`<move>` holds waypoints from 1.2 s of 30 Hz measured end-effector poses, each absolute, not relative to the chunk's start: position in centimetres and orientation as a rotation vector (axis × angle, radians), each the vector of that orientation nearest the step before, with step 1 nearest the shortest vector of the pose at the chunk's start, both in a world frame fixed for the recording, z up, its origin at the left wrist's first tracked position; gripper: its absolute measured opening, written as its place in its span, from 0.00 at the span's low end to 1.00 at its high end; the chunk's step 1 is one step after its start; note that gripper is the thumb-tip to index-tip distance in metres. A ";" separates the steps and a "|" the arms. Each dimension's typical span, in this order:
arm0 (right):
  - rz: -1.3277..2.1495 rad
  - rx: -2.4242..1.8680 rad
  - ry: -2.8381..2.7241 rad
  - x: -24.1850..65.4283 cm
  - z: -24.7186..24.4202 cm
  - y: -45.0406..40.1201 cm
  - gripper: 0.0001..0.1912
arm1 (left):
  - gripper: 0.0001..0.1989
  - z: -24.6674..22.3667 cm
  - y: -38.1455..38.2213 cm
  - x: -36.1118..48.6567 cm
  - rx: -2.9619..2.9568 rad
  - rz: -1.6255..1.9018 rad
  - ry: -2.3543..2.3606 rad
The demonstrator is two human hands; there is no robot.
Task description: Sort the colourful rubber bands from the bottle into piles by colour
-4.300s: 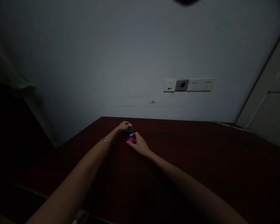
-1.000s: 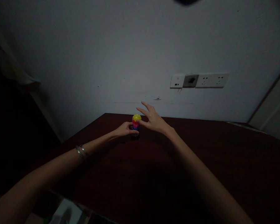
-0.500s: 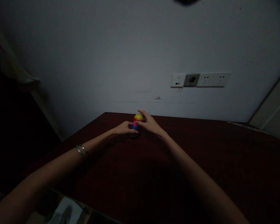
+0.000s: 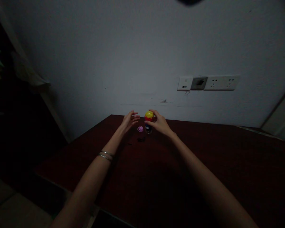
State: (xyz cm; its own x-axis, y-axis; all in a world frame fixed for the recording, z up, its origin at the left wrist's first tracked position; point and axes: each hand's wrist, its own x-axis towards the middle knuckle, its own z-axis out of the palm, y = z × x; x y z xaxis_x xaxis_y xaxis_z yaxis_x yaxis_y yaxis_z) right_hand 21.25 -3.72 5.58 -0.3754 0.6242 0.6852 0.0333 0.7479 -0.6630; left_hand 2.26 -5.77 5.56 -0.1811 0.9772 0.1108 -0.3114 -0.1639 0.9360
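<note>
My right hand (image 4: 159, 123) has its fingers and thumb around a small upright container (image 4: 148, 119), yellow at the top, red below that, dark blue lower down and clear at the base. It looks like a jar, but the dim light hides its exact kind. To its left, my left hand (image 4: 130, 121) hangs with fingers apart, touching nothing. A small pink-purple piece with a loop (image 4: 140, 129) lies on the dark red table (image 4: 142, 171) between the hands. Closer to me is a small dark object (image 4: 141, 139), too dim to name.
Behind the table rises a grey-white wall (image 4: 133, 57) with a row of sockets and switch plates (image 4: 209, 83) at right. Cloth (image 4: 33, 74) hangs at the far left. The table's front edge runs across the lower left, above a tiled floor (image 4: 16, 209).
My left hand has come off the container and moved up and away, its fingers opening. The right hand still holds the container; the pink piece now shows apart on the table. The view has shifted slightly.
</note>
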 end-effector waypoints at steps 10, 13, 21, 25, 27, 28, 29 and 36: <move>0.572 -0.488 -1.920 21.8 6.0 -4.7 0.30 | 0.11 1.5 -5.2 2.4 0.360 1.904 0.946; 0.595 -0.489 -1.853 22.0 6.0 -4.4 0.32 | 0.10 0.9 -5.1 2.9 0.368 1.860 0.960; 0.595 -0.506 -1.685 21.9 6.6 -4.8 0.34 | 0.14 -0.9 -6.0 4.4 0.483 1.682 0.920; 0.533 -0.522 -1.634 21.7 6.9 -5.3 0.34 | 0.18 -1.5 -6.5 5.4 0.316 1.636 0.746; 0.542 -0.518 -1.614 21.7 6.8 -5.3 0.34 | 0.20 -1.5 -6.6 6.2 0.242 1.629 0.674; 0.559 -0.510 -1.609 21.6 6.5 -5.3 0.34 | 0.21 -1.3 -6.6 6.6 0.218 1.625 0.639; 0.586 -0.494 -1.624 21.6 6.2 -5.2 0.34 | 0.22 -1.2 -6.6 7.2 0.201 1.623 0.603; 0.801 -0.409 -1.941 21.6 4.6 -4.5 0.32 | 0.16 -0.7 -7.1 10.3 0.164 1.612 0.493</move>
